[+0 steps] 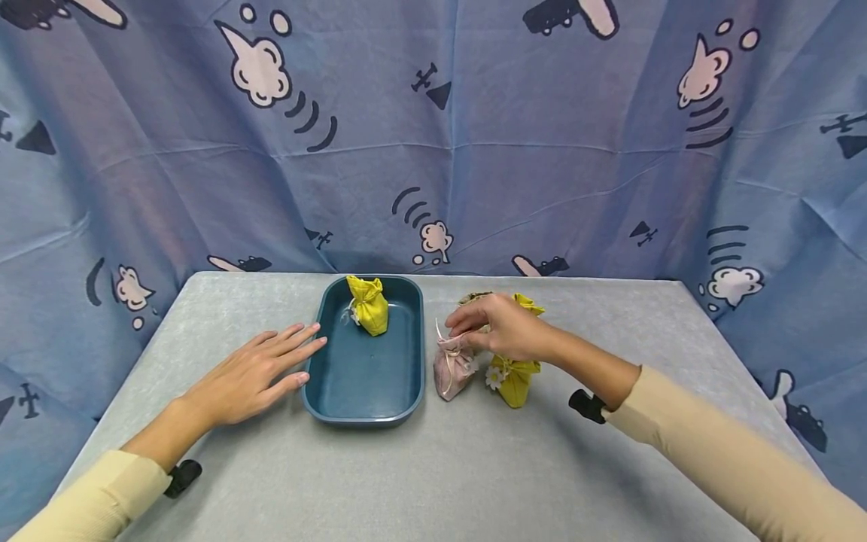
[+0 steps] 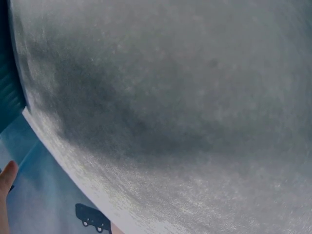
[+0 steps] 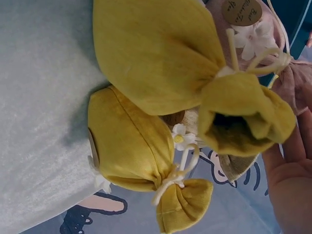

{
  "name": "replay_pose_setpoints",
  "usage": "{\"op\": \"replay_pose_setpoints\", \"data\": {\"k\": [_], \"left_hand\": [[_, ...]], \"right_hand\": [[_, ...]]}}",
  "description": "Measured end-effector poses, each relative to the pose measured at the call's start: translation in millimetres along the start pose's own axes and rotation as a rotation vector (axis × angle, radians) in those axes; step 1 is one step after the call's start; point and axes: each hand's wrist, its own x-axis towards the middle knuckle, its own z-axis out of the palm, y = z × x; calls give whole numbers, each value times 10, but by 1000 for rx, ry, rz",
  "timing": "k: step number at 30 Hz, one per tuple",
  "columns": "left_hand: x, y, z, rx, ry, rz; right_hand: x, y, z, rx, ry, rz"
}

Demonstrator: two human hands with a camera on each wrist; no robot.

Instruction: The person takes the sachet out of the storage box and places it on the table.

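My left hand (image 1: pixel 254 376) lies with its fingers spread at the left rim of a teal tray (image 1: pixel 362 419). One yellow drawstring pouch (image 1: pixel 369 307) is inside the tray at the back. With thumb and fingers, my right hand (image 1: pixel 504 325) pinches the gathered top of a pink drawstring pouch (image 1: pixel 452 370), just right of the tray. That pink pouch (image 3: pixel 234 22) bears a white flower and a round brown tag. Below the right hand is a yellow pouch (image 1: pixel 515 382) with a white flower; another yellow pouch (image 1: pixel 528 304) shows partly behind the hand.
Behind the right hand, a brownish pouch (image 1: pixel 474 297) is mostly hidden. A grey cloth covers the table (image 1: pixel 433 482), and a blue patterned curtain (image 1: pixel 433 135) hangs along its back edge. Both wrists wear dark devices.
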Motion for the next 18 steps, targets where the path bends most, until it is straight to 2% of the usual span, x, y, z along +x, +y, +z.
{"op": "replay_pose_setpoints", "data": {"k": [13, 18], "left_hand": [[-2, 1, -3, 5, -3, -5], [-3, 4, 1, 3, -4, -9]], "right_hand": [[106, -93, -75, 33, 9, 9], [156, -132, -100, 4, 31, 16]]}}
